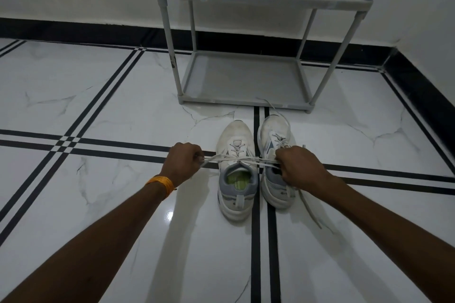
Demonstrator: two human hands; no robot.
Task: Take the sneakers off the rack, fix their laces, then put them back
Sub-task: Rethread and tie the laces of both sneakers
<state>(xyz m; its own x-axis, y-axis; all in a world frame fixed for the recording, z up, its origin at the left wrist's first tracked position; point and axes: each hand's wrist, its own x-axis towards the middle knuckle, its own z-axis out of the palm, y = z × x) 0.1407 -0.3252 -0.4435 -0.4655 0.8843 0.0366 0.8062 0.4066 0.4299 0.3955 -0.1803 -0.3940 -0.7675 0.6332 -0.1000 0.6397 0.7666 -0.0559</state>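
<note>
Two white and grey sneakers stand side by side on the floor, toes toward the rack. The left sneaker has a green insole. Its white laces are stretched tight sideways across its opening. My left hand grips the lace ends on the left of it. My right hand grips the other ends and covers part of the right sneaker. The right sneaker's own laces lie loose on the floor. The grey shoe rack stands just beyond, with both shelves bare.
The floor is glossy white marble tile with black inlay stripes. A white wall with a black skirting runs behind the rack, and a second wall closes the corner at the right. An orange band sits on my left wrist.
</note>
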